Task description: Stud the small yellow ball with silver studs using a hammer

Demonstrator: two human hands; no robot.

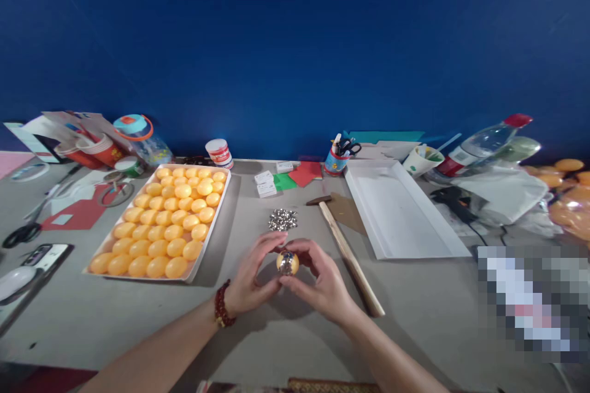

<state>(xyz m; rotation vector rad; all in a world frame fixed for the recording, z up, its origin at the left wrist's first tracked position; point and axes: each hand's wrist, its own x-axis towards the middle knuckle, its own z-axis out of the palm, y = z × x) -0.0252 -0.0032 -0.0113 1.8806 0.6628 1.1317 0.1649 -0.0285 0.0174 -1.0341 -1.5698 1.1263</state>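
head view — left hand and right hand, both curled, grasp an orange ball with shiny silvery covering — just this side of a pile of small silvery pieces.

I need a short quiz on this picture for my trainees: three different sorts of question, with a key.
1. True or false: the ball between the left hand and right hand is one plain colour all over.
2. What lies just beyond the hands? A scissors; B pile of shiny pieces; C bottle
3. Fill in: the hammer lies to the ____ of the right hand.

Key: 1 false, shiny silver shows on it; 2 B; 3 right.
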